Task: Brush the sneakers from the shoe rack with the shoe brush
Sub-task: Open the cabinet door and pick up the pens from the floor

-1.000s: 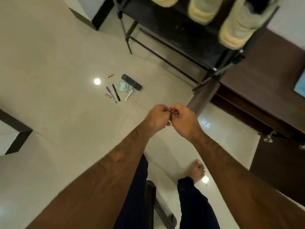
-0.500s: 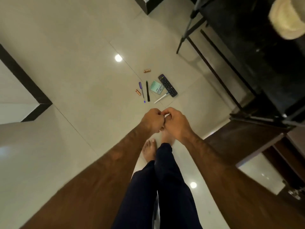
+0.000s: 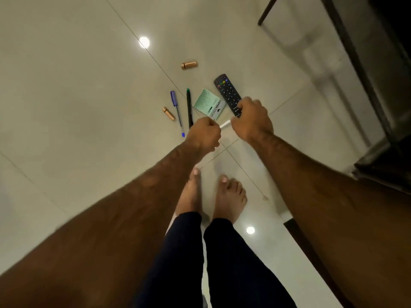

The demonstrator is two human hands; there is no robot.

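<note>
No sneakers and no shoe brush are in view. Only the black frame of the shoe rack (image 3: 364,70) shows, at the upper right edge. My left hand (image 3: 204,134) and my right hand (image 3: 252,120) hover side by side over the tiled floor, a small gap between them. Both have the fingers curled into loose fists, and I see nothing held in either. A white pen (image 3: 225,124) lying on the floor shows through the gap between them.
Small items lie on the floor beyond my hands: a black remote (image 3: 226,90), a green card (image 3: 209,105), a blue pen (image 3: 176,112), a black pen (image 3: 189,107) and two copper tubes (image 3: 189,65). My bare feet (image 3: 231,196) stand below. Dark furniture (image 3: 378,172) is at the right.
The view has tilted down and away from the rack, so the sneakers have left the frame. My hands, touching before, have moved slightly apart.
</note>
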